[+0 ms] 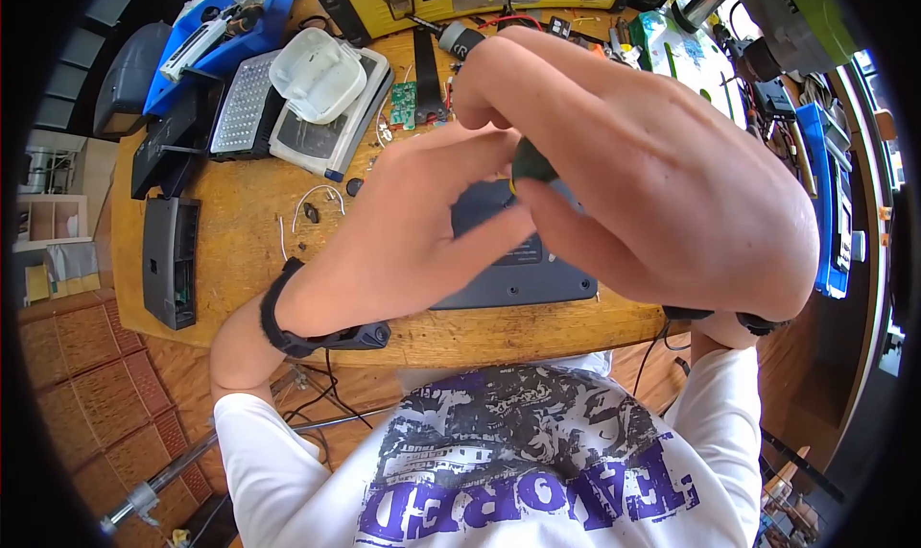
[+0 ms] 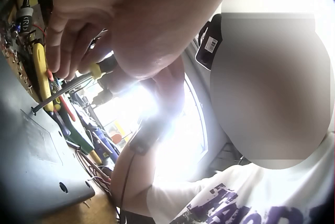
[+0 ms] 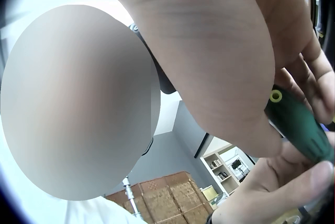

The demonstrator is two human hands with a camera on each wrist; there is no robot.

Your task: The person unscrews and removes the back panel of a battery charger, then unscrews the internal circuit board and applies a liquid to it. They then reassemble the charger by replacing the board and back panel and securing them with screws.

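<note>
A screwdriver with a green handle [image 1: 531, 162] stands over a dark grey device [image 1: 552, 284]. The right hand [image 1: 662, 174] curls its fingers and thumb round the handle from above; the right wrist view shows the green handle [image 3: 298, 124] beside its palm. Lower down, the left hand [image 1: 384, 222] has its thumb and fingers about the handle's lower end. In the left wrist view the metal shaft [image 2: 65, 92] slants down, its tip at a dark screw hole in the device's panel [image 2: 21, 145]. Fingers hide part of the tool in the head view.
A scale [image 1: 355, 140] with a white tub [image 1: 317, 76] stands at the back left. Further left are a blue bin [image 1: 259, 30] and a black box [image 1: 171, 260]. A green circuit board [image 1: 404, 105], wires and small parts lie behind the hands; a blue tray [image 1: 827, 164] is at right.
</note>
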